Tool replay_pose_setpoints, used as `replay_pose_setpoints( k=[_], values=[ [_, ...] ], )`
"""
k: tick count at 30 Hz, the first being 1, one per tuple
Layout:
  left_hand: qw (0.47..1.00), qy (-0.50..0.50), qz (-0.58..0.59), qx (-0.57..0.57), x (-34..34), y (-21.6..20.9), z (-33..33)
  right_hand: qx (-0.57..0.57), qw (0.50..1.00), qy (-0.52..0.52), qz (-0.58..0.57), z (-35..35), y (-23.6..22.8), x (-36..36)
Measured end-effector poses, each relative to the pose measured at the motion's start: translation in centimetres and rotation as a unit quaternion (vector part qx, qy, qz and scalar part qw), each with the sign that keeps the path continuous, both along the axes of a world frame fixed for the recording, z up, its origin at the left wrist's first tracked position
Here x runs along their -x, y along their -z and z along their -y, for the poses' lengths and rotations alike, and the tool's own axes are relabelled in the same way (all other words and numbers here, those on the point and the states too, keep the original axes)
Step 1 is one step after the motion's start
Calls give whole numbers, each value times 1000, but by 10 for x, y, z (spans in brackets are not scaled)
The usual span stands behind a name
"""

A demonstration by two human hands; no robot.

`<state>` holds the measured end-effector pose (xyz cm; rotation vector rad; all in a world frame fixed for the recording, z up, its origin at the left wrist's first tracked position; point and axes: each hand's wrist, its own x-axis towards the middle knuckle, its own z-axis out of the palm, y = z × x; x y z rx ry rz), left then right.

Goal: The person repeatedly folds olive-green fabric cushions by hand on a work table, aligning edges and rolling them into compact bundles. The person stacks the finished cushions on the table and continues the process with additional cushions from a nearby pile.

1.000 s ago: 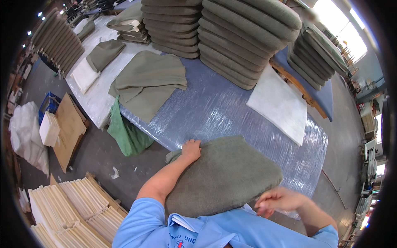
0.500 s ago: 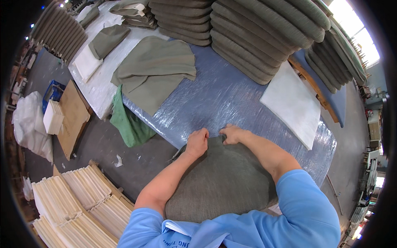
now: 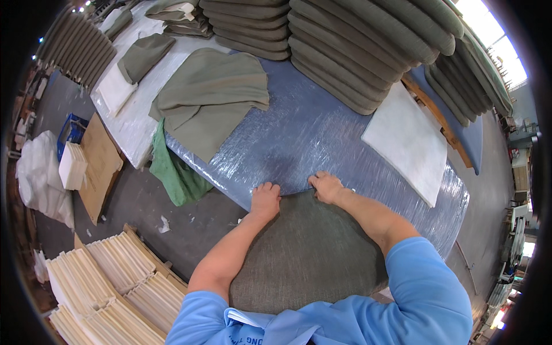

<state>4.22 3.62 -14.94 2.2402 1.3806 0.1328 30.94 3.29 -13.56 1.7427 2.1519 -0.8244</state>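
At lower centre of frame, left hand (image 3: 265,198) and right hand (image 3: 326,187), each grip closed on the far edge of the grey-green cushion cover (image 3: 310,253), lying on the plastic-wrapped blue tabletop (image 3: 299,132).

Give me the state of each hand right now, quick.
Left hand: closed on the far edge of the grey-green cushion.
Right hand: closed on the same edge.
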Motion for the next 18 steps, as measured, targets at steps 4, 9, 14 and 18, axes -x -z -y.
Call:
replay_pose_setpoints(
  k=[4, 9, 14, 18],
  values=[
    [989, -1, 139, 42, 17, -15, 0, 32, 996, 0, -84, -4, -1, -11],
    [946, -59, 205, 245, 5, -25, 4, 159, 955, 101, -229, -9, -10, -25],
    [974, 18, 54, 218, -47, -11, -9, 121, 961, 94, -232, -6, -12, -19],
    [981, -19, 36, 190, -63, 9, 2, 129, 981, 32, -142, 1, -13, -25]
  ],
)
